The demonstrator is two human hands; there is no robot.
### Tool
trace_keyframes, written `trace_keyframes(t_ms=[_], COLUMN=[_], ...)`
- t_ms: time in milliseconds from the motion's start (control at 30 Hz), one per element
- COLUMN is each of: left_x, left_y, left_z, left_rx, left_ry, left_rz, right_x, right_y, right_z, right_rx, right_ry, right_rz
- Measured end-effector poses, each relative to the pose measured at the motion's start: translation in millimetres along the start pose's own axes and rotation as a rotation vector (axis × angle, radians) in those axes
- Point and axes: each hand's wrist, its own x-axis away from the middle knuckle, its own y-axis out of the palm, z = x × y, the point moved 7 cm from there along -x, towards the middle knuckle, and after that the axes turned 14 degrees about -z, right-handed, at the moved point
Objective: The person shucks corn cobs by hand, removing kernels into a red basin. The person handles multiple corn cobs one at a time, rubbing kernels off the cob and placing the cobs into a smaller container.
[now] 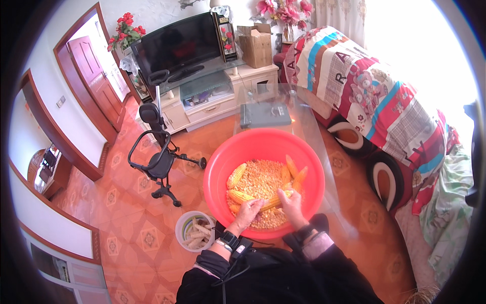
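Both my hands are over a large red plastic basin (220,167), gripping one yellow ear of dried corn (271,203). My left hand (248,212) has its left end, and my right hand (290,205) is closed around the right part. Beneath them, loose corn kernels (262,176) cover the bottom of the basin. Several more ears lie on the kernels: one ear (236,175) against the left wall, another ear (240,196) beside my left hand, and an upright-leaning ear (291,166) within a group at the right.
A white bucket (180,231) with bare corncobs (199,232) stands on the tiled floor, left of the basin. Beyond it is a black wheeled child's stroller (159,163). A glass table (319,152) carries a dark flat case (265,115). The covered sofa (353,87) runs along the right.
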Motion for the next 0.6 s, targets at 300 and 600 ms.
trace_keyframes(t_ms=[300, 600], left_x=[-2.5, -1.3], left_y=[-12.1, -12.9], left_z=[-32.0, -8.7], left_rx=[0.334, 0.185], left_ry=[-0.229, -0.004], left_rz=[0.097, 0.124], right_x=[6.8, 2.8], right_y=[9.3, 10.1], right_z=[-3.8, -3.4], right_rx=[0.089, -0.08], right_ry=[-0.079, -0.097], right_rz=[-0.072, -0.107])
